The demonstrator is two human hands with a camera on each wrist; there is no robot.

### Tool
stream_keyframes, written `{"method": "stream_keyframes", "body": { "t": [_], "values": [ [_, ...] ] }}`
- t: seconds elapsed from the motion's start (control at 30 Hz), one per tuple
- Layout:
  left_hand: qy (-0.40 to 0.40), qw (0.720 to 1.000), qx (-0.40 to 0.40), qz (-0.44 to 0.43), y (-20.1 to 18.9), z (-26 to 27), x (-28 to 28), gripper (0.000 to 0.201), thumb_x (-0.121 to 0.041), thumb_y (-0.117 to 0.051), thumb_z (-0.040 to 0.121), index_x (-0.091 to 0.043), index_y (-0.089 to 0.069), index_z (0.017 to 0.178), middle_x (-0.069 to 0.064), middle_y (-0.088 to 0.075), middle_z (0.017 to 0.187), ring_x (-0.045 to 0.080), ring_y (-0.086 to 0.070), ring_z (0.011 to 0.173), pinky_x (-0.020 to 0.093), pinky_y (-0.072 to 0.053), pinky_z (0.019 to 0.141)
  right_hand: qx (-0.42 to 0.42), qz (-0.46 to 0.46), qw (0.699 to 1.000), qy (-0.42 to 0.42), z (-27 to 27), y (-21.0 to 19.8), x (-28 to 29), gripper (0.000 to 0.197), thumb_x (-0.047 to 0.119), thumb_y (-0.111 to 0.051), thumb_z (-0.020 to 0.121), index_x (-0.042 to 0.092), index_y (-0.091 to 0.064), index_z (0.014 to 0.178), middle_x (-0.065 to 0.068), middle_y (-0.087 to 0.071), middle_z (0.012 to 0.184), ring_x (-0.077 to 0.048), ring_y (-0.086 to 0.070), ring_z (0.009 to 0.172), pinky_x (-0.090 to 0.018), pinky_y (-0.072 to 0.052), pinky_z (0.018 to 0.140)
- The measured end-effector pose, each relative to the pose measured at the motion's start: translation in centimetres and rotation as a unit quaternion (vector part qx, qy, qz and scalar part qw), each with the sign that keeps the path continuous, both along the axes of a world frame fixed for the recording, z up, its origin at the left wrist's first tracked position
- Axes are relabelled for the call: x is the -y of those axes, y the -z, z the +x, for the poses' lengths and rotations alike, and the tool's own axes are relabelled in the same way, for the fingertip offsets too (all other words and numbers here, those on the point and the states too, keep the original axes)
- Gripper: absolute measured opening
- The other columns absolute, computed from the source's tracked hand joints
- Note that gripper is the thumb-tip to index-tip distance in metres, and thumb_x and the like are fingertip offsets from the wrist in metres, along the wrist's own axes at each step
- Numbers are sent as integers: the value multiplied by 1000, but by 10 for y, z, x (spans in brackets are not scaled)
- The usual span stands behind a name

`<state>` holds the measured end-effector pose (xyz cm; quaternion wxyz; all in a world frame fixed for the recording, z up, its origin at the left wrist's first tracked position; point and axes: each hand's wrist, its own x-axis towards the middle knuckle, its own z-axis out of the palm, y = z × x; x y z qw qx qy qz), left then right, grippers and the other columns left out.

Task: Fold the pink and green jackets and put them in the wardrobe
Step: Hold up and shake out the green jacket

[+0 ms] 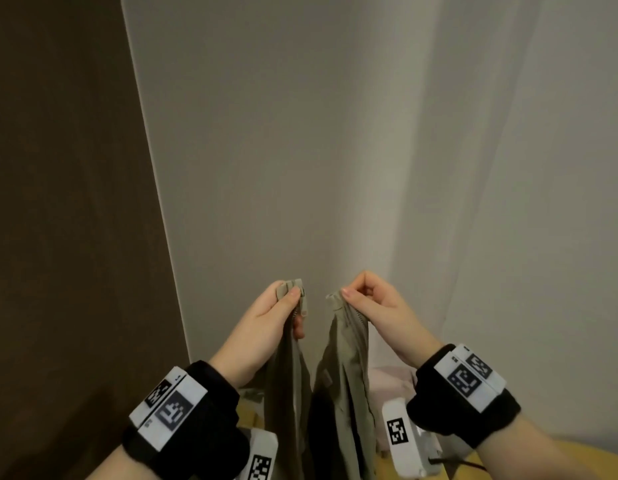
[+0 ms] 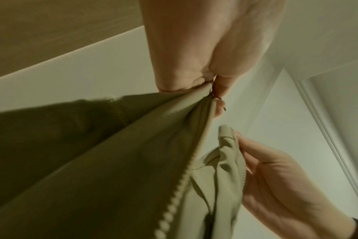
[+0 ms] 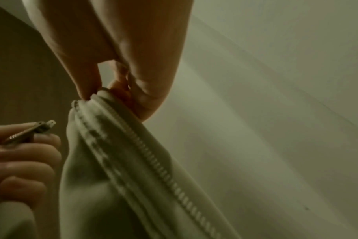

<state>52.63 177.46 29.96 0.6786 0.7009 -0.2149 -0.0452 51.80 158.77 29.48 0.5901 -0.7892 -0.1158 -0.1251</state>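
Black wrist bands [image 1: 463, 393] sit closest to the camera. Higher up, the green jacket [image 1: 345, 368] is held in the air. One top corner, by the zipper pull [image 1: 302, 299], is pinched by the left hand [image 1: 266, 320]. The other corner is pinched by the right hand [image 1: 373, 306]. Only small bits of cloth are gripped. A corner could slip out, and the jacket could be dropped in a heap.

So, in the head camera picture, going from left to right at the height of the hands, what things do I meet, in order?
Brown panel → left hand pinching one zipper edge of the green jacket → right hand pinching the other zipper edge → pale curtain.
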Motion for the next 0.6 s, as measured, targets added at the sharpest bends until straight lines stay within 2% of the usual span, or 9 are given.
{"method": "stream_keyframes", "body": {
  "t": [0.1, 0.2, 0.3, 0.4, 0.47, 0.5, 0.6],
  "values": [
    [-2, 1000, -7, -7, 0, -2, 6, 23, -24, -41, 97, -16, -51, 79, -7, -48, 59, 8, -49, 56, 28, -42, 65, 17, 22, 999, 17, 3, 0, -5, 24, 27, -62, 86, 17, -47, 70, -9, -44, 72, -20, -40, 71, -38, -35, 71],
    [11, 1000, -20, -19, 2, -4, 12, 20, -26, -42, 97, -15, -57, 88, -7, -54, 62, 6, -53, 59, 26, -45, 66, 41, 14, 999, 28, 5, 0, -14, 33, 43, -68, 75, 19, -47, 67, -1, -46, 63, -16, -43, 64, -34, -38, 64],
    [25, 998, -34, -48, 3, -4, 14, 23, -31, -45, 93, -12, -57, 93, -3, -57, 68, 9, -55, 62, 27, -47, 65, 50, 21, 998, 39, 7, 1, -21, 43, 60, -62, 65, 21, -45, 64, -1, -43, 61, -15, -41, 60, -32, -37, 61],
    [32, 996, -44, -72, 4, -4, 14, 24, -30, -42, 94, -9, -55, 92, -1, -58, 67, 8, -54, 58, 22, -49, 61, 48, 31, 998, 39, 9, 2, -20, 48, 64, -51, 71, 16, -47, 68, 1, -44, 61, -13, -41, 58, -31, -39, 59],
    [43, 993, -62, -93, 3, -5, 14, 26, -28, -40, 96, -7, -54, 93, 1, -60, 67, 10, -57, 58, 20, -51, 60, 28, 6, 999, 41, 11, 4, -20, 57, 64, -42, 76, 8, -52, 78, -3, -55, 66, -16, -52, 63, -38, -48, 67],
    [46, 993, -63, -94, 3, -5, 14, 27, -28, -39, 97, -6, -55, 93, 4, -62, 68, 12, -59, 60, 21, -52, 61, 21, -6, 999, 44, 13, 4, -20, 57, 63, -39, 79, 8, -52, 79, -6, -58, 69, -21, -57, 66, -43, -50, 72],
    [47, 994, -58, -85, 1, -6, 14, 30, -27, -37, 97, -4, -56, 99, 8, -66, 72, 16, -65, 65, 23, -56, 65, 5, -5, 999, 44, 15, 5, -21, 43, 56, -43, 87, 15, -45, 72, -19, -52, 68, -41, -54, 66, -58, -46, 73]
  ]
}}
